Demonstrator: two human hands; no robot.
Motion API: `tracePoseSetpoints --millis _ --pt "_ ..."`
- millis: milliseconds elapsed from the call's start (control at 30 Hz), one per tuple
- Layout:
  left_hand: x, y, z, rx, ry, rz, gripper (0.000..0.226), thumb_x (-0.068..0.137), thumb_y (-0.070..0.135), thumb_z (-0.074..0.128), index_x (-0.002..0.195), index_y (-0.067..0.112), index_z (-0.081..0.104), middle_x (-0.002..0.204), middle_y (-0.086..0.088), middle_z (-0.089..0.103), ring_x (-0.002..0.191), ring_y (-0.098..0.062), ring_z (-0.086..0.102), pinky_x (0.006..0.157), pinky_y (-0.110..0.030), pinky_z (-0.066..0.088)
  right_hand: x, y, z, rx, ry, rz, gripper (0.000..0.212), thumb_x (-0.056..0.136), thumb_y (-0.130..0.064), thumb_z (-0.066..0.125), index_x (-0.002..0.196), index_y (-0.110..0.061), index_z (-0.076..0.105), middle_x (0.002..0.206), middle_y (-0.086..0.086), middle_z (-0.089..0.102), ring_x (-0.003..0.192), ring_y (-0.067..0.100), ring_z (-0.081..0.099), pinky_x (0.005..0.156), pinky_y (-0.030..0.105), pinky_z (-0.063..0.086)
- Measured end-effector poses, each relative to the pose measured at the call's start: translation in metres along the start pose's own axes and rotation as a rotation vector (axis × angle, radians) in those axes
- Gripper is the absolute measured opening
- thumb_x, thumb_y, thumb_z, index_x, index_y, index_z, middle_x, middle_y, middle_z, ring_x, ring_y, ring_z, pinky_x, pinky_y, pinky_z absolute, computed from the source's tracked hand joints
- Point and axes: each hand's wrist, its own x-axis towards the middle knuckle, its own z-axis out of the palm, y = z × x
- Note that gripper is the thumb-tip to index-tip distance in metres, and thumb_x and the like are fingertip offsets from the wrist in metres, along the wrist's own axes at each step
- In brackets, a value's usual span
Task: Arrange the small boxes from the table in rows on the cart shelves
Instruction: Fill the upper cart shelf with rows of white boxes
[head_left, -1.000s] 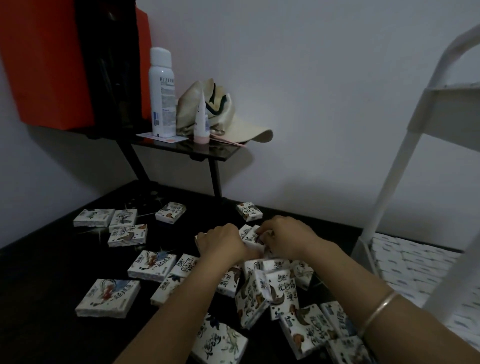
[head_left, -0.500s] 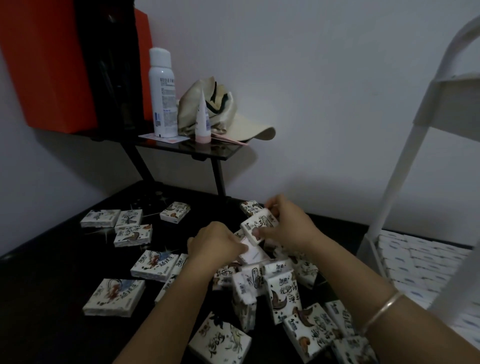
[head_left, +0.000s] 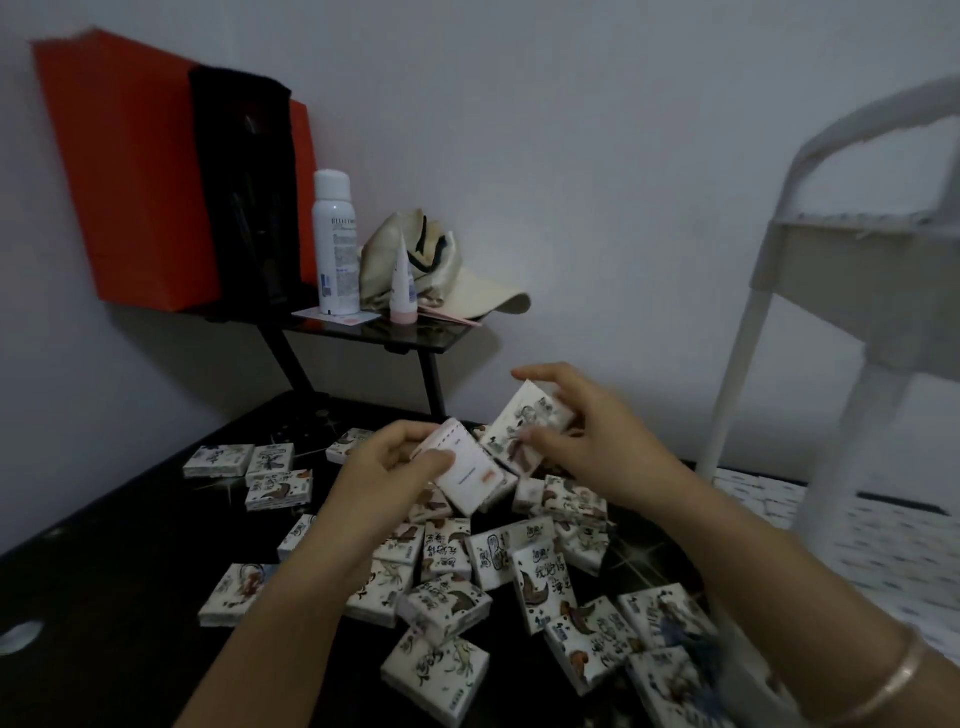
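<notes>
**Two boxes up, one in each hand**

Two small white printed boxes are in the air over the pile. My left hand (head_left: 379, 467) grips one box (head_left: 465, 475) with its plain white face turned up, a small red mark on it. The thumb is clamped across the near edge and the fingers (head_left: 410, 434) are curled round the far side. My right hand (head_left: 587, 452) holds the second box (head_left: 524, 423) just beyond it, tilted, ink-and-rust picture side towards me. The thumb is on its face and the fingers (head_left: 540, 374) reach over the top edge. The two boxes sit close together, corners almost meeting; I can't tell whether they touch.

Below them, a jumbled heap of the same small boxes (head_left: 467, 571) covers the glossy black desk (head_left: 104, 597), some flat, some tipped on edge. Three more (head_left: 249, 467) lie in a loose cluster off to the left, well apart from the heap.

At the right stands the white metal cart (head_left: 753, 312), blurred. Its upper shelf (head_left: 857, 260) is at head height and its lower shelf (head_left: 883, 545) is beside the desk edge. That lower surface looks speckled white, and I can't make out what lies on it.

At the back, a small raised black shelf (head_left: 374, 332) carries a white spray can (head_left: 336, 244), a small white tube with a pink cap (head_left: 402, 283), a beige peaked cap (head_left: 467, 291) and a tall orange box (head_left: 130, 182). A thin metal bangle (head_left: 883, 686) circles my right wrist.
</notes>
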Motion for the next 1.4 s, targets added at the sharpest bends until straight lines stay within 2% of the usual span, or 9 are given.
tracePoseSetpoints --millis 133,200,333,500,600,1000,1167,1267,1400 --pt "-0.023 0.047 0.006 -0.16 -0.031 0.08 0.014 0.093 0.017 0.059 0.096 0.022 0.072 0.098 -0.005 0.071 0.088 -0.018 0.068 0.075 -0.031 0.053 -0.035 -0.039 -0.035 0.082 -0.013 -0.089 0.04 0.094 -0.02 0.061 0.122 -0.048 0.054 0.117 0.0 0.058 0.096 0.017 0.067 0.082 0.05 0.056" --pt "-0.036 0.073 0.012 -0.186 -0.092 0.138 0.015 0.092 0.017 0.059 0.098 0.021 0.073 0.099 -0.007 0.072 0.088 -0.018 0.068 0.073 -0.029 0.052 -0.056 -0.061 -0.059 0.11 0.011 -0.114 0.042 0.095 -0.013 0.059 0.126 -0.04 0.056 0.105 -0.005 0.062 0.093 0.018 0.068 0.082 0.045 0.057" --pt "-0.065 0.123 0.039 -0.179 -0.206 0.274 0.015 0.092 0.017 0.06 0.096 0.022 0.073 0.095 -0.006 0.073 0.084 -0.018 0.069 0.069 -0.029 0.054 -0.106 -0.104 -0.113 0.2 0.069 -0.124 0.044 0.093 0.0 0.055 0.125 -0.029 0.06 0.098 0.012 0.066 0.078 0.016 0.069 0.065 0.025 0.057" --pt "-0.1 0.184 0.095 -0.156 -0.338 0.487 0.013 0.09 0.013 0.061 0.085 0.02 0.071 0.076 0.005 0.072 0.075 -0.01 0.067 0.071 -0.028 0.057 -0.166 -0.119 -0.179 0.129 0.24 -0.098 0.046 0.093 0.001 0.055 0.125 -0.031 0.061 0.095 0.01 0.067 0.077 0.019 0.068 0.066 0.03 0.059" --pt "-0.115 0.215 0.135 -0.091 -0.428 0.586 0.009 0.09 0.015 0.062 0.09 0.02 0.07 0.076 0.009 0.073 0.071 -0.005 0.069 0.058 -0.017 0.054 -0.201 -0.116 -0.217 0.051 0.317 -0.043 0.045 0.095 -0.004 0.052 0.127 -0.035 0.059 0.098 0.01 0.071 0.077 0.016 0.068 0.067 0.028 0.059" --pt "-0.089 0.307 0.291 0.079 -0.581 0.538 0.023 0.086 0.019 0.071 0.108 0.013 0.067 0.098 -0.006 0.071 0.076 -0.012 0.073 0.058 -0.026 0.057 -0.221 -0.086 -0.347 -0.059 0.586 0.14 0.045 0.097 -0.001 0.036 0.109 -0.03 0.069 0.1 0.006 0.066 0.082 0.015 0.063 0.079 0.036 0.056" --pt "-0.059 0.331 0.326 0.067 -0.628 0.407 0.019 0.09 0.01 0.063 0.109 0.006 0.065 0.094 -0.008 0.071 0.085 -0.017 0.07 0.064 -0.033 0.06 -0.191 -0.067 -0.382 -0.145 0.752 0.329 0.04 0.096 -0.036 0.045 0.072 -0.02 0.073 0.088 0.002 0.06 0.066 0.019 0.052 0.057 0.025 0.037" --pt "-0.042 0.345 0.346 -0.03 -0.634 0.308 0.015 0.089 0.003 0.059 0.104 0.005 0.061 0.099 -0.012 0.067 0.086 -0.022 0.07 0.066 -0.036 0.061 -0.168 -0.058 -0.387 -0.231 0.661 0.446 0.053 0.085 -0.066 0.05 0.074 -0.02 0.074 0.08 -0.001 0.058 0.064 0.013 0.053 0.058 0.023 0.037" --pt "-0.018 0.356 0.37 -0.024 -0.607 0.266 0.01 0.089 0.007 0.059 0.098 0.011 0.059 0.104 -0.011 0.069 0.092 -0.021 0.069 0.085 -0.038 0.057 -0.13 -0.046 -0.401 0.007 0.65 0.484 0.053 0.072 -0.073 0.061 0.092 -0.024 0.071 0.106 0.002 0.064 0.084 0.015 0.056 0.08 0.03 0.046"
